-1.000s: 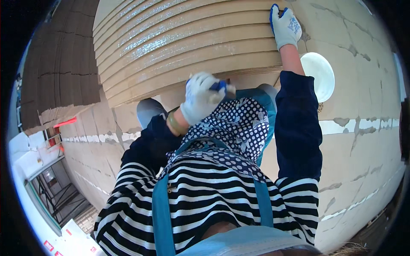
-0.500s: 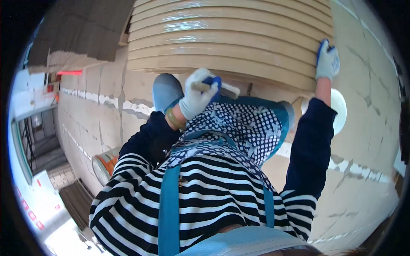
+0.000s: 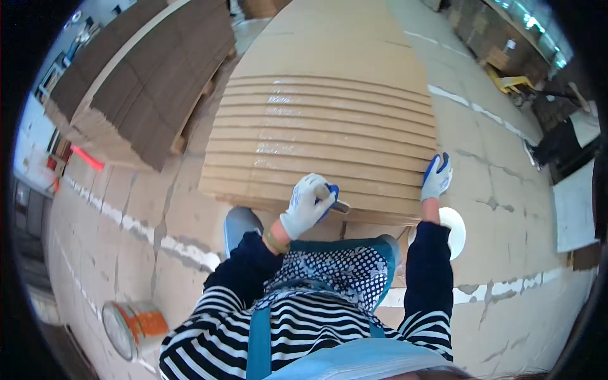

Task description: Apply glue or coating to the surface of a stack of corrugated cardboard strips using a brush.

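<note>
In front of me a fanned stack of flat brown cardboard sheets [image 3: 373,142] lies with its near edges stepped like stairs. Glossy wet-looking streaks run across the steps left of the middle. My left hand [image 3: 307,206], in a white and blue work glove, is closed round the handle of a brush [image 3: 341,207]. The brush head points right, at or just above the nearest sheets; whether it touches them I cannot tell. My right hand [image 3: 437,179], gloved alike, rests against the stack's right edge with its fingers stretched out.
A white round tub [image 3: 453,233] stands beside my right forearm. At lower left sits an orange-labelled bucket [image 3: 136,329]. Taller stacks of brown cardboard [image 3: 155,82] rest on pallets at left. Far right are a yellow pallet jack [image 3: 510,82] and another person [image 3: 563,136].
The view has tilted up, showing more of the stack and the room. The brush has come over the near sheets from beside my lap. My right hand stays at the stack's right edge.
</note>
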Motion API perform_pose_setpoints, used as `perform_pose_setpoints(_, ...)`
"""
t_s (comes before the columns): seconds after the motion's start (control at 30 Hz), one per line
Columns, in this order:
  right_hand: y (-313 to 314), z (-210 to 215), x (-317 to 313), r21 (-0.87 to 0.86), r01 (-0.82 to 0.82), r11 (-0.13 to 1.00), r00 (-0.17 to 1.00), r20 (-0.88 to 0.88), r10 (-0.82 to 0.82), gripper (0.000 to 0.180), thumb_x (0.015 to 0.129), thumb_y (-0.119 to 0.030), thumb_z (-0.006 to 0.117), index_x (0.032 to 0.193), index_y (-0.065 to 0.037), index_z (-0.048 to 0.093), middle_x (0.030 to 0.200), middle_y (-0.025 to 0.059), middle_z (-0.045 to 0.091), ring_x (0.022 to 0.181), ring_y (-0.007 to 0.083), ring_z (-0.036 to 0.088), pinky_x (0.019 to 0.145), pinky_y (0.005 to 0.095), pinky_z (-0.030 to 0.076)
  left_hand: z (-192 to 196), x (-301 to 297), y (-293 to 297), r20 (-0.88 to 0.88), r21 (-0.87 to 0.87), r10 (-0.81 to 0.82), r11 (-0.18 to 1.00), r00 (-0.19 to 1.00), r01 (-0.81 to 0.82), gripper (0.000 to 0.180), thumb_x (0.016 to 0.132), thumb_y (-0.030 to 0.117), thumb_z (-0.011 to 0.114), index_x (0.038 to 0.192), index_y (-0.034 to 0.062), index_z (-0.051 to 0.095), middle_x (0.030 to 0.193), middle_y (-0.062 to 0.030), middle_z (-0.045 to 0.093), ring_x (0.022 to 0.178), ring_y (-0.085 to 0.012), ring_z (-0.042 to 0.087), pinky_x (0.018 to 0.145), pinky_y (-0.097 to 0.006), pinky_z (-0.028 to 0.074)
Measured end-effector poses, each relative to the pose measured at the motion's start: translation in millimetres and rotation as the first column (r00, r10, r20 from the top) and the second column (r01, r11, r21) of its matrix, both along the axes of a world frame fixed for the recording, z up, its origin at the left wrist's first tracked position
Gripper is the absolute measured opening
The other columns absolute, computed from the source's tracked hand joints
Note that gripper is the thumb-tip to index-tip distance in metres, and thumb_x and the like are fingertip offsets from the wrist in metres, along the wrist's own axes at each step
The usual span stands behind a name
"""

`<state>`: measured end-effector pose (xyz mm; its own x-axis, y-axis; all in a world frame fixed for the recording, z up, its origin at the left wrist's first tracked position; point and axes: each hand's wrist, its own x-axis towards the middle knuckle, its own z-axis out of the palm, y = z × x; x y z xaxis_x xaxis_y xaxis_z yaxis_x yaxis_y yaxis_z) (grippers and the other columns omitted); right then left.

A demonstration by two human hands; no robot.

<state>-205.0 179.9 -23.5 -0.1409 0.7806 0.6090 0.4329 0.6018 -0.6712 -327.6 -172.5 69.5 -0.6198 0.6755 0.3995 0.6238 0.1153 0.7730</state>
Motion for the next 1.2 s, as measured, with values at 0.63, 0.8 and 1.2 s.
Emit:
perform_pose_setpoints(0.63, -158, 100, 288, -0.579, -0.082, 0.811, 0.886, -0.416, -0.207, 0.016, 0.086, -0.012, 0.055, 0.09, 0.001, 0.063, 0.072, 0.0089, 0.062, 0.041, 0.0091, 0.049, 0.034, 0.0209, 0.034, 7, -132, -58, -0.591, 0.059, 0.363, 0.91, 0.72, -0.41, 0.059, 0.084, 0.034, 0.06, 0.123, -0.0062, 0.044, 0.128, -0.0235, 0.043, 0.12, -0.0341, 0.039, 0.101, -0.039, 0.029)
perform_pose_setpoints(0.8, -123, -108, 340, -0.805, 0.003, 0.593, 0.726, -0.405, -0.555, 0.016, 0.079, -0.017, 0.062, 0.082, -0.002, 0.059, 0.068, 0.0092, 0.06, 0.046, 0.0176, 0.055, 0.04, 0.0276, 0.047, -102, -247, -189, -0.519, -0.232, 0.716, 0.407, 0.467, -0.883, 0.068, 0.083, 0.049, 0.055, 0.117, -0.0086, 0.048, 0.116, -0.0227, 0.054, 0.107, -0.0318, 0.051, 0.092, -0.039, 0.038)
perform_pose_setpoints(1.2, -75, -246, 274, -0.892, -0.115, 0.437, 0.553, -0.423, -0.718, 0.035, 0.081, -0.019, 0.06, 0.112, -0.005, 0.053, 0.112, 0.0121, 0.053, 0.091, 0.0272, 0.056, 0.068, 0.0395, 0.052, -164, -310, -256, 0.265, -0.378, 0.657, 0.744, 0.706, -0.551, 0.059, 0.093, 0.044, 0.037, 0.123, -0.0054, 0.046, 0.121, -0.0151, 0.054, 0.11, -0.0244, 0.051, 0.094, -0.029, 0.038)
